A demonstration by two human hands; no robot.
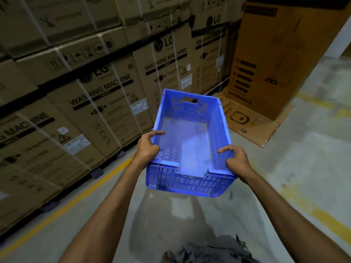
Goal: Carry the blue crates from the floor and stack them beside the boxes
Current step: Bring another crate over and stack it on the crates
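gripping blue crate (190, 133) — left hand (147, 147), right hand (237, 158) — palms hidden

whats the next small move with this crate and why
Probably carry the crate a step forward toward the boxes. The left hand and right hand grip its side rims, it hangs empty above the floor, and no stacked crates show yet.

A yellow line (85, 191) crosses the grey floor (303, 158); flattened cardboard (252, 126) lies ahead.
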